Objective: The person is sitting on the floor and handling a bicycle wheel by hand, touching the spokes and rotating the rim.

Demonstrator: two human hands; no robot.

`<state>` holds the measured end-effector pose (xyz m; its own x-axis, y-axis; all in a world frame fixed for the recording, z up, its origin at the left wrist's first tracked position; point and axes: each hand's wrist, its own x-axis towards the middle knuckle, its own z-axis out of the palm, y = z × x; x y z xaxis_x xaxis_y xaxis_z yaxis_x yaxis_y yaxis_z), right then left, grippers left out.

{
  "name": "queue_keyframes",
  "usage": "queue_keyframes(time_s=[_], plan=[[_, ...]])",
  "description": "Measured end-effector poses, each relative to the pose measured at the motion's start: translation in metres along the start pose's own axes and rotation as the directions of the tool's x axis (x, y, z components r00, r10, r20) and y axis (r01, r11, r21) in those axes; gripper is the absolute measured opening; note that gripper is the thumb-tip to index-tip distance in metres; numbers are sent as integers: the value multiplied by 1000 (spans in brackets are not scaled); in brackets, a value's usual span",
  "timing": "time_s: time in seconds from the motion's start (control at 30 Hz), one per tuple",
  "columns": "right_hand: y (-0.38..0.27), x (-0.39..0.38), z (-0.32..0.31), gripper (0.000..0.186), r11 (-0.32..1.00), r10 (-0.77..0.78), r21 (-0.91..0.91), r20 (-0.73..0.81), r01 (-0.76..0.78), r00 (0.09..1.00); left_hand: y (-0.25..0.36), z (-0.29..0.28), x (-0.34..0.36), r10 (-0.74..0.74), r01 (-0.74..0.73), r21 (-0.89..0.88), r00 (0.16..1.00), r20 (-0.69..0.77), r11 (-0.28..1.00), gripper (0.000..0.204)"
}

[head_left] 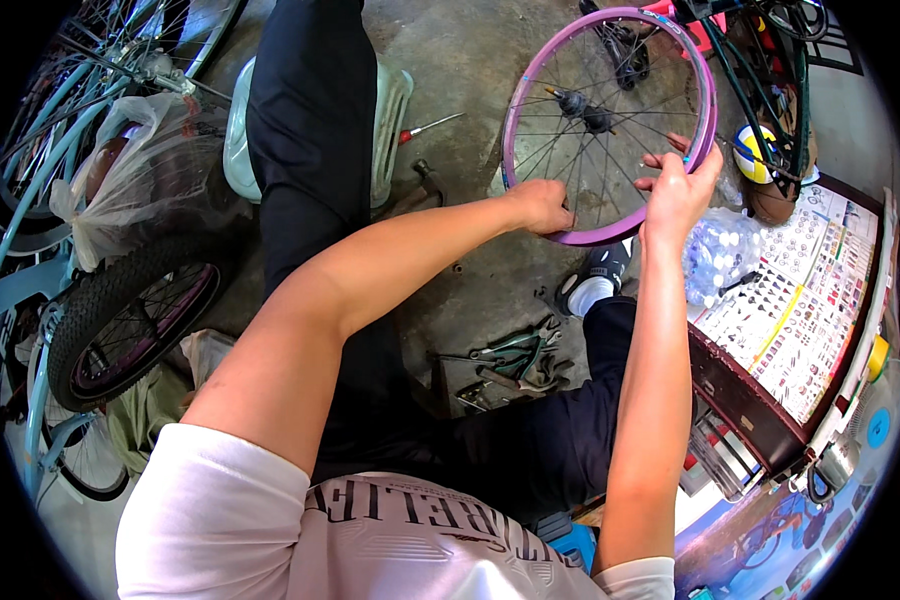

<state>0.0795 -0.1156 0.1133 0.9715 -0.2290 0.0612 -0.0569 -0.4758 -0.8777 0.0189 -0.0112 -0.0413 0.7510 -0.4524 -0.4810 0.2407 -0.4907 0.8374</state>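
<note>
The purple wheel rim (610, 120) stands upright ahead over the floor, its lower arc gripped by both: left hand (542, 205) closed at lower left, right hand (678, 192) clasping lower right.

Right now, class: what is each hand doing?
Left hand: closed on the purple wheel rim.
Right hand: closed on the same rim.

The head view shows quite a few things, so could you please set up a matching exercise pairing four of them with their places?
Things:
1. purple wheel rim
2. red-handled screwdriver
3. clear plastic bag
4. hand tools

Places:
A. draped over a bicycle at left
B. held by the left hand and right hand
C. on the floor between the legs
D. on the floor beside the pale stool

Pairs: 1-B, 2-D, 3-A, 4-C
</note>
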Motion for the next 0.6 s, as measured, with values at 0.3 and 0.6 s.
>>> queue_keyframes(time_s=[0.3,0.6], plan=[[3,2,-6,48,999,0,-32,16,1,1000,-10,4,-14,169,-138,233,979,-116,963,24],[0,3,-2,48,1000,19,-9,6,-19,1000,-22,8,-12,153,-139,71,945,-290,988,37]])
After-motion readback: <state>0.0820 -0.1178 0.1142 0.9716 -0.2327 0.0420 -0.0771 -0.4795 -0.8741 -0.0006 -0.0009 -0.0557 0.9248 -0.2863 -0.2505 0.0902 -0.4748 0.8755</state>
